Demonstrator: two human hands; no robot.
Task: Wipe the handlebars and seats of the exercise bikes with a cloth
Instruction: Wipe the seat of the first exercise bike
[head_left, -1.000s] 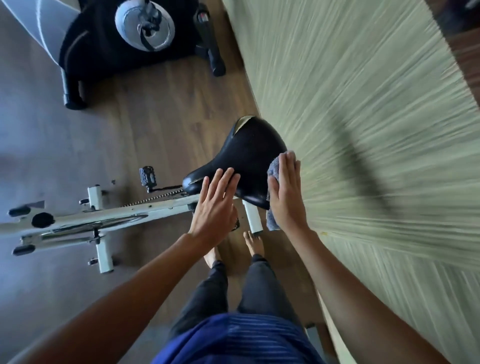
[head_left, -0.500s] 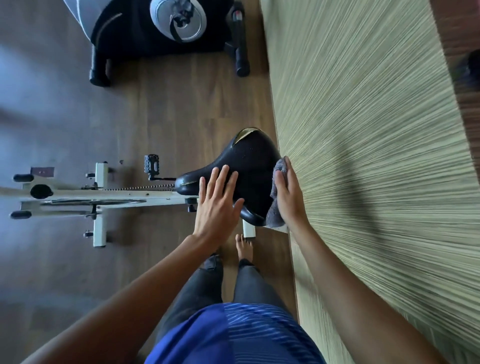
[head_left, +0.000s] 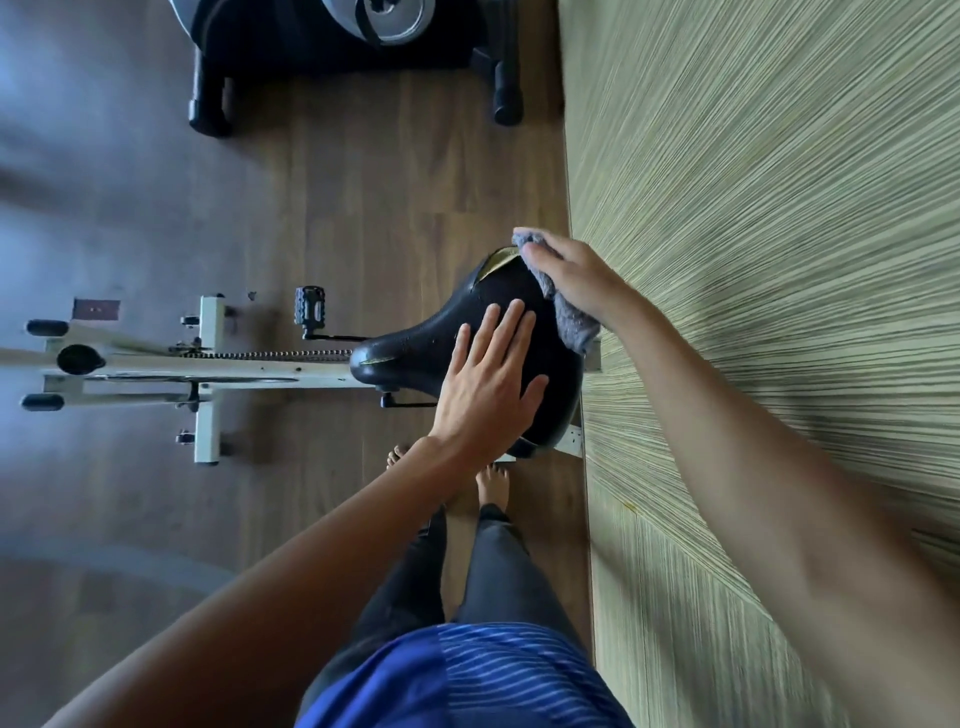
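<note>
A black bike seat (head_left: 415, 348) with a torn, yellowish rear edge sits on a white exercise bike frame (head_left: 208, 369) that runs off to the left. My left hand (head_left: 488, 384) lies flat on the seat's near side, fingers spread, holding nothing. My right hand (head_left: 576, 275) presses a grey cloth (head_left: 571, 317) against the seat's far right edge, close to the wall. The bike's handlebar grips (head_left: 44, 328) show at the far left.
A second, black exercise bike (head_left: 358, 52) stands at the top of the view. A striped green wall (head_left: 753, 234) runs along the right, very close to the seat. A pedal (head_left: 310, 306) sticks out beyond the frame. My bare feet (head_left: 491, 486) stand on the wooden floor below the seat.
My right hand has slid the cloth along the seat's right edge from the near side toward the far end. My left hand has stayed flat on the seat.
</note>
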